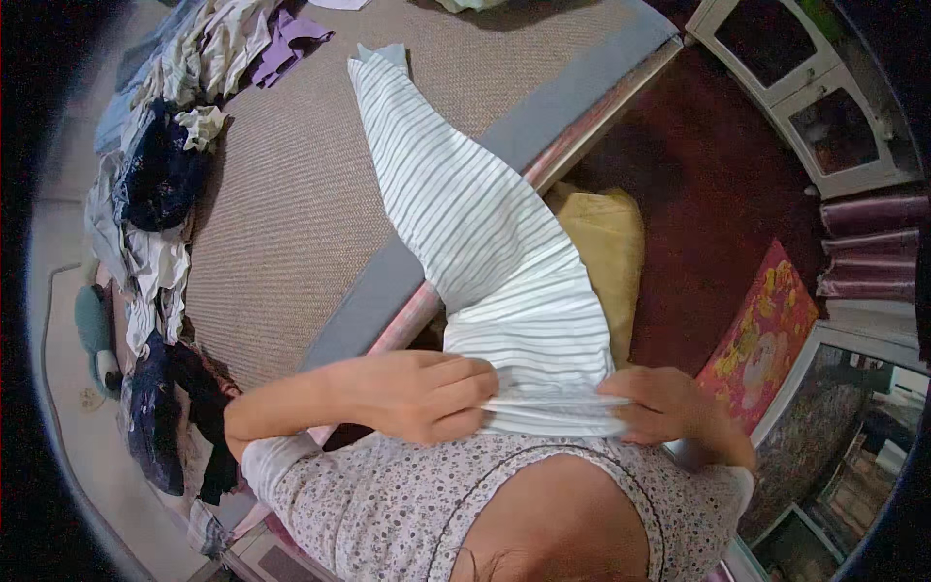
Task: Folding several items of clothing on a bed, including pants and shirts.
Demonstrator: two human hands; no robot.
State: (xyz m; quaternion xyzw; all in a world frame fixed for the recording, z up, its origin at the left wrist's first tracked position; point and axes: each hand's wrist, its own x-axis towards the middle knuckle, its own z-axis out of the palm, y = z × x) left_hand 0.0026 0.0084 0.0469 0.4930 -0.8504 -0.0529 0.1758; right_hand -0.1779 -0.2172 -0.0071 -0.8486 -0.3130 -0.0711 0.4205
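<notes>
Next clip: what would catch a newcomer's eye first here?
The striped cloth running down the middle, from the mattress to the person's chest, where the left hand and right hand pinch its near edge. Next, the clothes pile heaped along the mattress's left side, and the yellow pillow on the dark red floor to the right.

striped garment (475, 223) | white with thin dark stripes | stretched from chest onto bed | near end bunched
</notes>
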